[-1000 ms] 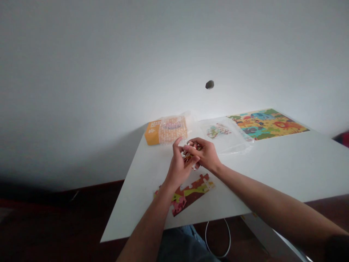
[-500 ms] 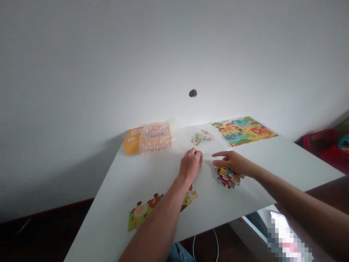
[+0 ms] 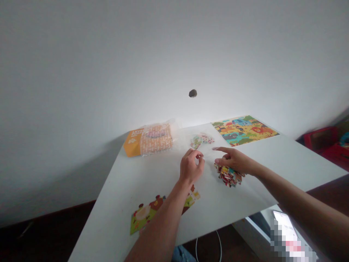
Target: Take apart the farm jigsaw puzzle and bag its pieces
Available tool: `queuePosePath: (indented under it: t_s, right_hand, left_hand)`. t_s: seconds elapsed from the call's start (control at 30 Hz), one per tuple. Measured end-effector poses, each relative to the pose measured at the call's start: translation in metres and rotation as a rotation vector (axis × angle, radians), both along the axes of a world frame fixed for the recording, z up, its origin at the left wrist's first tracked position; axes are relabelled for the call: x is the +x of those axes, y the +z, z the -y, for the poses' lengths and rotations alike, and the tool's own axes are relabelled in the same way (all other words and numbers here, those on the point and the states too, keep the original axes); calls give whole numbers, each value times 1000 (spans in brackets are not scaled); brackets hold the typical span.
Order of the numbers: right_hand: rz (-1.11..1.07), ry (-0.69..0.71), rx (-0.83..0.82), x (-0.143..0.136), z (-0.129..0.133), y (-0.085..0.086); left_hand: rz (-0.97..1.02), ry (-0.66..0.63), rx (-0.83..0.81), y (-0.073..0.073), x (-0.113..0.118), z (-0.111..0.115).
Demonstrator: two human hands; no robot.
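Note:
My left hand [image 3: 191,167] is closed in a pinch near the table's middle, thumb and index finger meeting. Whatever lies between its fingertips is too small to make out. It is close to the near edge of a clear plastic bag [image 3: 202,140] with colourful pieces inside. To the right, my right hand [image 3: 235,160] hovers at a heap of loose jigsaw pieces [image 3: 230,179], index finger stretched out and thumb apart. Its other fingers curl under and are partly hidden. Joined jigsaw pieces [image 3: 145,214] with a farm-like picture lie near the front, partly covered by my left forearm.
An orange box in bubble wrap [image 3: 156,138] stands at the table's back left. A bright animal picture sheet [image 3: 245,130] lies at the back right, by the wall. Below the front edge is an open drawer [image 3: 252,233] with a phone [image 3: 285,223] on it.
My left hand has turned slightly, its thumb and index finger now showing as a rounded pinch. My right hand has barely moved, and the view has shifted a little.

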State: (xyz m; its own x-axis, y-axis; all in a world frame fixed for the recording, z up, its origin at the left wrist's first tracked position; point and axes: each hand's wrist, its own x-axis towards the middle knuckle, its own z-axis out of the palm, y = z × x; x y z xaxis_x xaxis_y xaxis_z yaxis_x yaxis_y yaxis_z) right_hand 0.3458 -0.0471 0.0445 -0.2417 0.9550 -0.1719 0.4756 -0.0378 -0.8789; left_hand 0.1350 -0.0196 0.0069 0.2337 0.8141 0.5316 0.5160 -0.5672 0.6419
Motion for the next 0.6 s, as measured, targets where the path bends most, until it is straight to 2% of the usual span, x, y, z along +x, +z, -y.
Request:
queuePosePath:
  t_s: [0.1, 0.33, 0.43, 0.5, 0.6]
  right_hand:
    - [-30, -14, -15, -1, 4, 2]
    - [-129, -26, 119, -5, 4, 7]
    - [17, -123, 176, -7, 2, 7]
    - [155, -227, 196, -8, -1, 6]
    - [177, -359, 87, -9, -12, 3]
  left_hand:
    - [-7, 24, 3, 1, 4, 3]
    - [-41, 92, 17, 1, 6, 4]
    - [49, 86, 43, 1, 6, 3]
    - [82, 32, 35, -1, 8, 4]
    - [62, -76, 12, -4, 12, 6]
